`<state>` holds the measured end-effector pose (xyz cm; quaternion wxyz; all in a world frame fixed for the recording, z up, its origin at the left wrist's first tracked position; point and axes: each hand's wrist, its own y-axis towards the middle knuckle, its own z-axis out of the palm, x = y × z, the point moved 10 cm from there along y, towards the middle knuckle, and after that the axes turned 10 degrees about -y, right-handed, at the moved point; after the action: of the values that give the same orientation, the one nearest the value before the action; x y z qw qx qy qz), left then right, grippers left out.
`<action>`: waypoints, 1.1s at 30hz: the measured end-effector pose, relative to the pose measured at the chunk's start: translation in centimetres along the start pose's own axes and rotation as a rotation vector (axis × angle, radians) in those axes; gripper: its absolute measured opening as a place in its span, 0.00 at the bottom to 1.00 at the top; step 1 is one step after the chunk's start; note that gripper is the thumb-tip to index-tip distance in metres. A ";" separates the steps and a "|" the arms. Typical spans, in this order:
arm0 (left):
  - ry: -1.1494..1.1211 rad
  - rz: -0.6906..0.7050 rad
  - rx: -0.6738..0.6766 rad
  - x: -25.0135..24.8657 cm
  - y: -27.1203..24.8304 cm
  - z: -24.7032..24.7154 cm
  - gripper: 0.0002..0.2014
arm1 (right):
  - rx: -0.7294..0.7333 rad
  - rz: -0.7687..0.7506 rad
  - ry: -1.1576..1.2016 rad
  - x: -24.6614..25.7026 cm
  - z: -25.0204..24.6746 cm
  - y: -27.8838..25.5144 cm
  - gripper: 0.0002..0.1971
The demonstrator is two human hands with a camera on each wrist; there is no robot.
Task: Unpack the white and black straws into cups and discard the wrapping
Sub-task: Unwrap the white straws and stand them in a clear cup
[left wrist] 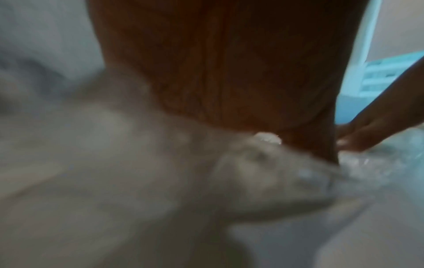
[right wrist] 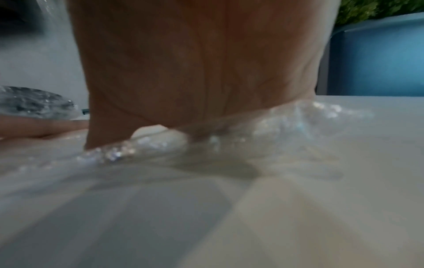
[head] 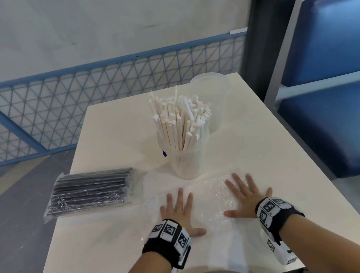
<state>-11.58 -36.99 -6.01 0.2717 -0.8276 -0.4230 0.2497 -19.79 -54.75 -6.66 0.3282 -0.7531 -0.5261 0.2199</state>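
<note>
White straws (head: 180,118) stand in a clear cup (head: 185,162) at the table's middle. Behind it to the right stands a second clear cup (head: 211,87), which looks empty. A sealed pack of black straws (head: 91,192) lies at the table's left edge. An empty clear wrapping (head: 209,202) lies flat on the table in front of the filled cup. My left hand (head: 179,210) and my right hand (head: 246,194) both press flat on it with fingers spread. The wrist views show the left palm (left wrist: 229,63) and the right palm (right wrist: 195,63) on crinkled wrapping (right wrist: 298,116).
The white table (head: 124,250) ends close on the left, with grey floor below. A blue padded bench (head: 336,96) stands to the right. A blue mesh railing (head: 81,102) runs behind the table.
</note>
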 end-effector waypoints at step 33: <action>-0.461 0.326 -0.328 2.9 -3.0 -25.1 0.75 | -0.718 -0.380 0.572 4.7 -23.1 -8.4 0.70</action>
<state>4.41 -39.04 13.75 -0.0116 -0.8389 -0.3699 0.3991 -7.94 -54.47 15.36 0.2135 -0.7395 -0.5856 -0.2543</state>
